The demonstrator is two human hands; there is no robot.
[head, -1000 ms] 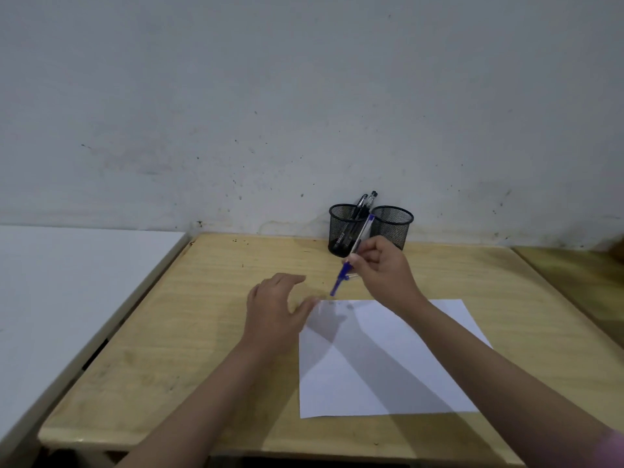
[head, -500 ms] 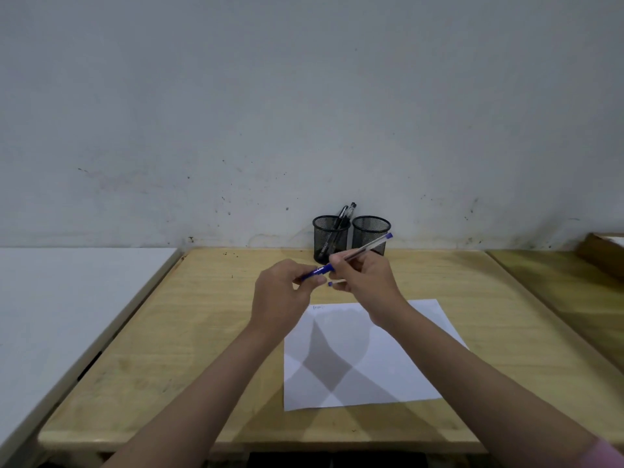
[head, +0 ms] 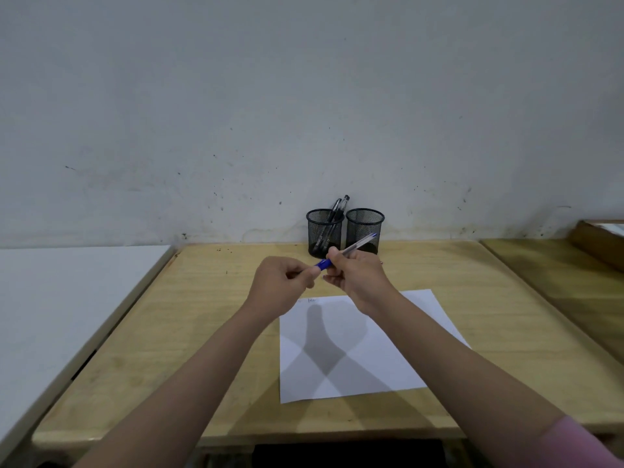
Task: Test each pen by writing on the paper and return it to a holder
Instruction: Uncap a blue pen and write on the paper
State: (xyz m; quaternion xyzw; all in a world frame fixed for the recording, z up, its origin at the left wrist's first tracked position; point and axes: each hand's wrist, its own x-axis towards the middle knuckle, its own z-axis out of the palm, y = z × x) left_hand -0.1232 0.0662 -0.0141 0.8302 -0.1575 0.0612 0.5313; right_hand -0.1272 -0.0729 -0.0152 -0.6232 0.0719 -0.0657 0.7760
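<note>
— What have you got in the hands right now?

— I have the blue pen (head: 347,250) held between both hands above the wooden table (head: 209,319), just past the far edge of the paper (head: 364,349). My right hand (head: 358,278) pinches the clear barrel near its middle, thumb and fingers pressed onto it. My left hand (head: 283,285) is closed on the blue end, fingertips (head: 315,271) pinching it at about 9 o'clock from the right hand. Whether that blue end is a cap or a grip section I cannot tell.

— How does the pen lie?

— Tilted, with the blue end low toward 8 o'clock and the other tip high toward 2 o'clock, crossing in front of the right holder (head: 364,228).

— And the holders?

— Two black mesh cups stand side by side, touching or nearly so, against the wall at 12 o'clock from my hands. The left holder (head: 324,234) has a few dark pens (head: 339,207) leaning toward 1 o'clock. Nothing pokes above the rim of the right one.

— The paper?

— Flat on the table toward 5 o'clock from my hands, with faint small marks (head: 311,300) near its far left corner, too small to read. Both forearms cast crossing shadows over it.
</note>
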